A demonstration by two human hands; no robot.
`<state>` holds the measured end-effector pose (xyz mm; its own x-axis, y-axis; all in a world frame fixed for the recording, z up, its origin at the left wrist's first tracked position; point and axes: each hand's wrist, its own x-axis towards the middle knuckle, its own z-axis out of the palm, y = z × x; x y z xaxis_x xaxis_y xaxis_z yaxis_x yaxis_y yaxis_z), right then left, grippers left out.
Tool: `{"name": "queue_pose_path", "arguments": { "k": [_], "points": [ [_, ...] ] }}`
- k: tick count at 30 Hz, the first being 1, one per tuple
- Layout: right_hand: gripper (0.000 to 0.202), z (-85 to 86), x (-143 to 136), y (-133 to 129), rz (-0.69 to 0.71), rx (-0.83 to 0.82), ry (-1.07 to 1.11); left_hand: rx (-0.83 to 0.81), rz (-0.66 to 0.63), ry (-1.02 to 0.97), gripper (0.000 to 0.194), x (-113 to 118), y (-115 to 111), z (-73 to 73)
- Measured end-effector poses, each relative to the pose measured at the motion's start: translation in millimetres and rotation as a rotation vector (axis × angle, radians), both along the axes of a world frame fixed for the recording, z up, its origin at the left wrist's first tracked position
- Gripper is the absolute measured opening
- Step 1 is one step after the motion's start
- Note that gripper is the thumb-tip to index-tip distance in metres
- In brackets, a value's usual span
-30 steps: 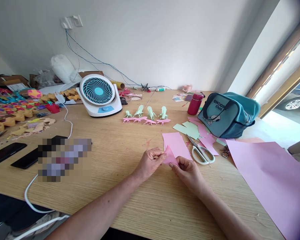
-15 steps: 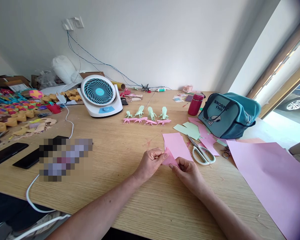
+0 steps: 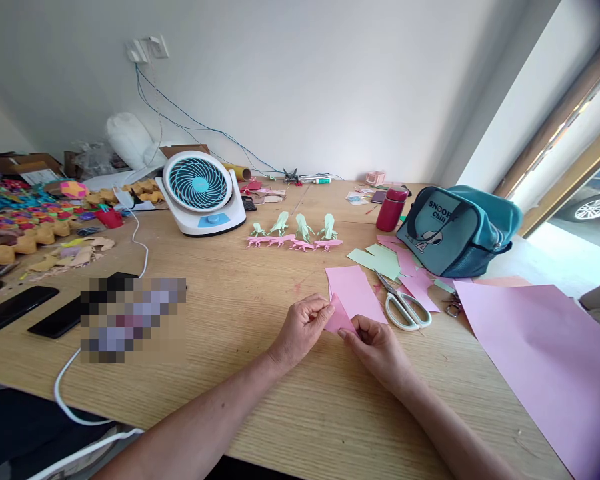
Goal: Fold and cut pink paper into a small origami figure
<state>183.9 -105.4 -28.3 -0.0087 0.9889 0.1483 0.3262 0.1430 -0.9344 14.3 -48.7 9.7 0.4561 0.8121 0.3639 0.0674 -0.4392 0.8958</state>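
Observation:
A small folded piece of pink paper (image 3: 339,317) is pinched between both hands above the table. My left hand (image 3: 304,328) grips its upper left edge between thumb and fingers. At its lower right corner, my right hand (image 3: 377,347) holds it the same way. Just behind lie flat pink paper sheets (image 3: 356,288). White-handled scissors (image 3: 405,308) rest to their right with the blades partly apart. Farther back stand several folded green paper figures (image 3: 304,228), with a row of pink paper figures (image 3: 300,245) in front of them.
A white fan (image 3: 200,193) stands at back left. Right of the paper figures are a red flask (image 3: 392,208), a teal bag (image 3: 455,230) and green paper scraps (image 3: 375,260). A large pink sheet (image 3: 545,367) covers the right side. Phones (image 3: 17,311) and a white cable (image 3: 60,377) lie left.
Both hands keep nearly the same grip on the pink paper. The view has shifted very slightly. At the far left edge, a blurred hand-like shape now shows by the colourful pieces.

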Motion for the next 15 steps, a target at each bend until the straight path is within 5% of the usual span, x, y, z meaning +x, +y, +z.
{"name": "queue_pose_path", "arguments": {
  "k": [6, 15],
  "points": [
    [0.031, 4.6, -2.5, -2.9, 0.019, -0.001, -0.058, -0.044, 0.003, -0.029, 0.020, -1.9, 3.2, 0.7],
    [0.029, 0.3, -1.7, -0.9, 0.021, 0.020, -0.053, 0.035, 0.007, 0.014, 0.032, -4.4, 3.6, 5.1]
  ]
}}
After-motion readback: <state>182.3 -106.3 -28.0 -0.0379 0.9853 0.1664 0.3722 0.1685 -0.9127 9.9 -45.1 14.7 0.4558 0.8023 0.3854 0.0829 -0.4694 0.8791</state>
